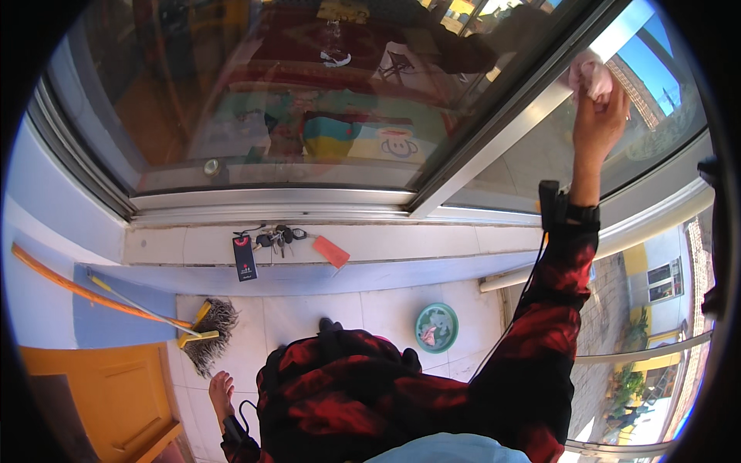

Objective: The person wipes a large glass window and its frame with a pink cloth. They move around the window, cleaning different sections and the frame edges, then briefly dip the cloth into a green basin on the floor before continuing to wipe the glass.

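Observation:
My right hand [601, 118] is raised at the upper right and holds a crumpled pale pink cloth [591, 75] against the metal frame [509, 130] and glass of a sliding window. Its fingers point away from me, and the cloth hides part of the frame. My left hand [221, 390] hangs low at the lower left with nothing in it, its fingers a little bent and apart. On the floor between my arms, a green basin [436, 327] holds water and another pink cloth [428, 335].
Keys [281, 237], a dark tag [245, 257] and a red tag [331, 252] lie on the tiled sill [405, 242]. Two long-handled tools lean at the left wall, with a grey string mop head [211, 341] on the floor. An orange door [116, 393] stands at the lower left.

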Tool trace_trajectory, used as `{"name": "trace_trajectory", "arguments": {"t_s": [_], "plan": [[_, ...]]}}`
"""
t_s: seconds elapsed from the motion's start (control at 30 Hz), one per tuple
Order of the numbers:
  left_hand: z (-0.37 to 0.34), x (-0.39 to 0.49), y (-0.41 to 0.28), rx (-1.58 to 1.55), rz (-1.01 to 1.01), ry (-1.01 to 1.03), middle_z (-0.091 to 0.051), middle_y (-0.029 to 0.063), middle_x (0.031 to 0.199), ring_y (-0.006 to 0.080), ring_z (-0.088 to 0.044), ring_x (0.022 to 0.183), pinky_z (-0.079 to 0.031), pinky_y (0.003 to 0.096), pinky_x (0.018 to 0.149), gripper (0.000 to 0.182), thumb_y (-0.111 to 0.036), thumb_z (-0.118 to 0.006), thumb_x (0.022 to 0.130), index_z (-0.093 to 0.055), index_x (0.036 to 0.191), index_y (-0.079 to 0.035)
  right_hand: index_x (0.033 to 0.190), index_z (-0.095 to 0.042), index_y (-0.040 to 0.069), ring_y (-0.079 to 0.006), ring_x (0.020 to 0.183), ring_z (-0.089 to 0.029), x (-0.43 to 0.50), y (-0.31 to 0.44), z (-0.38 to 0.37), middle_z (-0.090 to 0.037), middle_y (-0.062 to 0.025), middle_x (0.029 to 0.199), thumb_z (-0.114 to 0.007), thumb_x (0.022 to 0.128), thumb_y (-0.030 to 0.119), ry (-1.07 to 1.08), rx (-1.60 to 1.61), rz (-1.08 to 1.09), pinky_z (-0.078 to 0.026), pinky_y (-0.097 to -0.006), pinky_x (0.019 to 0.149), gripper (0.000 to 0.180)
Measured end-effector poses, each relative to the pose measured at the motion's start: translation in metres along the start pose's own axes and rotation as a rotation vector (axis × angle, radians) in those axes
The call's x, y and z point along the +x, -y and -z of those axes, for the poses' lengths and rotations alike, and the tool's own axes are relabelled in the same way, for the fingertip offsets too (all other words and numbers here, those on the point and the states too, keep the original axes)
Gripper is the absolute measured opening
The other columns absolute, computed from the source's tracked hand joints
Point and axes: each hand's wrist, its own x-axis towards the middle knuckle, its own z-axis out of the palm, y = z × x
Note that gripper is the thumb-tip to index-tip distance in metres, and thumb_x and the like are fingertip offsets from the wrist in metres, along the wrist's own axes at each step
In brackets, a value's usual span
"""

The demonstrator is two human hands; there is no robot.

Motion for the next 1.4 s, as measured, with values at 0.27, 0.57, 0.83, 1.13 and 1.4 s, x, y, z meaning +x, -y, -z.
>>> {"name": "trace_trajectory", "arguments": {"t_s": [0.27, 0.57, 0.83, 1.13, 1.4], "plan": [[0.019, 0.011, 0.019, 0.003, 0.017, 0.001, -0.068, 0.0024, 0.118, 0.0190, -0.063, 0.108, -0.045, 0.0379, 0.093, 0.035, -0.036, -0.064, 0.096, -0.062, 0.124, -0.014, 0.122, -0.063, 0.006, -0.0412, 0.109, -0.061, -0.214, 0.065, 0.017, -0.061, -0.0174, 0.117, -0.062, 0.082, -0.004, 0.475, 0.200, -0.304, -0.051, -0.0413, 0.091, 0.042], [0.017, 0.052, 0.005, 0.045, -0.036, 0.020, -0.068, -0.0003, 0.114, 0.0173, -0.064, 0.100, -0.048, 0.0357, 0.082, 0.034, -0.038, -0.065, 0.093, -0.062, 0.120, -0.018, 0.130, -0.063, 0.008, -0.0262, 0.104, -0.064, -0.035, 0.004, 0.058, -0.064, -0.0113, 0.120, -0.069, 0.088, 0.009, 0.246, 0.204, -0.143, -0.051, -0.0322, 0.086, 0.042], [0.018, 0.029, 0.034, -0.040, -0.019, -0.092, -0.069, 0.0010, 0.109, 0.0173, -0.065, 0.096, -0.047, 0.0340, 0.079, 0.033, -0.037, -0.064, 0.095, -0.062, 0.119, -0.015, 0.130, -0.066, 0.017, -0.0266, 0.106, -0.070, 0.169, -0.046, 0.034, -0.071, -0.0114, 0.117, -0.072, 0.092, 0.033, -0.196, -0.141, 0.153, -0.056, -0.0386, 0.091, 0.042], [0.022, 0.024, 0.054, -0.117, 0.007, -0.147, -0.068, 0.0049, 0.108, 0.0206, -0.067, 0.092, -0.049, 0.0346, 0.065, 0.034, -0.035, -0.064, 0.095, -0.061, 0.121, -0.013, 0.123, -0.068, 0.014, -0.0321, 0.102, -0.069, 0.190, -0.048, -0.001, -0.070, -0.0126, 0.112, -0.068, 0.088, 0.033, -0.049, -0.253, 0.040, -0.054, -0.0410, 0.089, 0.040], [0.015, 0.040, 0.017, -0.026, -0.025, -0.063, -0.067, 0.0028, 0.115, 0.0193, -0.063, 0.103, -0.046, 0.0368, 0.084, 0.037, -0.039, -0.063, 0.095, -0.060, 0.123, -0.015, 0.120, -0.064, 0.005, -0.0370, 0.105, -0.066, 0.046, 0.006, 0.002, -0.066, -0.0132, 0.117, -0.066, 0.080, 0.005, 0.043, -0.100, 0.163, -0.053, -0.0404, 0.089, 0.040]]}}
